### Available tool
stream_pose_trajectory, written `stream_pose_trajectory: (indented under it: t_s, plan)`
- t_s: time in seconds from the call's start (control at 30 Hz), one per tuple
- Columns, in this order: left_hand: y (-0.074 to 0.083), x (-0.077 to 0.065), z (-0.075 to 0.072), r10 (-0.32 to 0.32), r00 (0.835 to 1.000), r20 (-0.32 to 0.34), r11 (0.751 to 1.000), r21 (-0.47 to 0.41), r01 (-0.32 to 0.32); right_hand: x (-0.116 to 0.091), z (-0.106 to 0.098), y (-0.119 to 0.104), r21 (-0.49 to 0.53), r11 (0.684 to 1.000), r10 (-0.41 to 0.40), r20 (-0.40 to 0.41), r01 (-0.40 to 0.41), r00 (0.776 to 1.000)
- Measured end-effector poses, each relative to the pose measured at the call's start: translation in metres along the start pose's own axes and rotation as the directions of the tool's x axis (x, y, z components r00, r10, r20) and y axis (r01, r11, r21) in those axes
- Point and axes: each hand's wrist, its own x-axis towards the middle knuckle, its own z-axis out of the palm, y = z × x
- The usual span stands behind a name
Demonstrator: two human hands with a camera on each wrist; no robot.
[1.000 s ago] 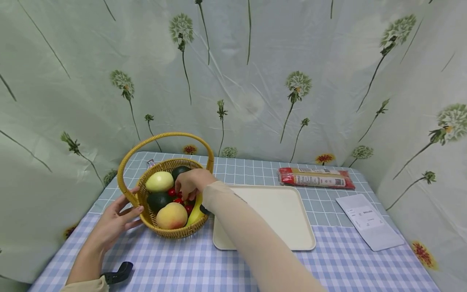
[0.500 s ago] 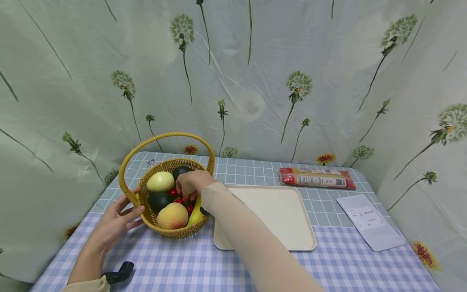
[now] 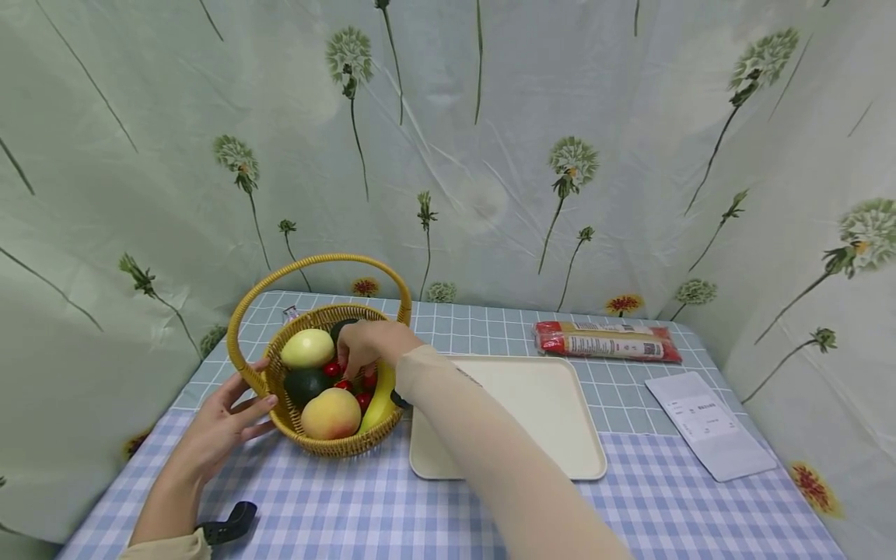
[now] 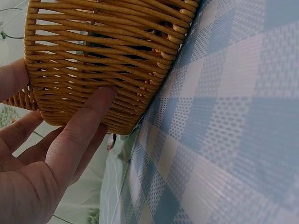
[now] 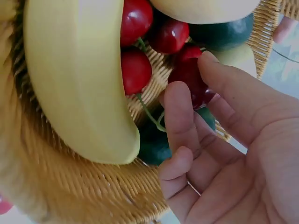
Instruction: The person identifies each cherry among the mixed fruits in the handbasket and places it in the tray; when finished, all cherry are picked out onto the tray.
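- Basket [image 3: 334, 447] holds banana [image 3: 381, 397], peach [image 3: 330, 414] and cherries [image 5: 135, 21].
- Left hand [image 3: 213, 432], fingers loosely spread, touches the basket's side.
- Right hand [image 3: 371, 344], fingers curled, pinches a cherry [image 5: 190, 74] inside.

No word or number can be read; at right of centre in the head view, the long red-ended packet [image 3: 607, 341] bears rows of tiny print, with a square black-and-white code [image 3: 653, 349] near its right end; at lower right, the grey pouch [image 3: 728, 451] carries a white label [image 3: 702, 418] with small dark printing; mid-frame, dark marks edging the beige sleeve [image 3: 490, 435] are likewise illegible.
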Motion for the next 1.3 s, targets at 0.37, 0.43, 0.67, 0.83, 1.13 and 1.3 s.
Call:
stream_pose_trajectory:
  t_s: [0.37, 0.43, 0.67, 0.83, 1.13, 1.3]
  plan:
    - [0.001, 0.000, 0.001, -0.013, 1.000, -0.002, 1.000, 0.014, 0.013, -0.012, -0.009, 0.016, -0.020, 0.984, -0.178, -0.069, 0.177, 0.982]
    - [0.001, 0.000, 0.001, -0.015, 1.000, -0.002, 1.000, 0.018, 0.015, -0.016, -0.012, 0.020, -0.018, 0.979, -0.205, -0.068, 0.204, 0.976]
    - [0.002, 0.000, 0.000, -0.037, 0.999, 0.001, 0.999, 0.037, 0.037, -0.030, -0.020, 0.031, -0.080, 0.954, -0.297, -0.108, 0.289, 0.949]
    - [0.001, -0.001, 0.000, -0.037, 0.999, 0.012, 0.999, 0.026, 0.037, -0.045, -0.020, 0.039, -0.075, 0.944, -0.331, -0.166, 0.322, 0.929]
    - [-0.001, -0.001, 0.000, -0.041, 0.999, 0.015, 0.999, 0.018, 0.041, -0.070, -0.016, 0.061, -0.062, 0.938, -0.345, -0.258, 0.341, 0.903]
    - [-0.002, 0.000, 0.000, -0.028, 1.000, 0.008, 1.000, 0.006, 0.028, -0.087, -0.016, 0.075, -0.054, 0.940, -0.335, -0.341, 0.337, 0.878]
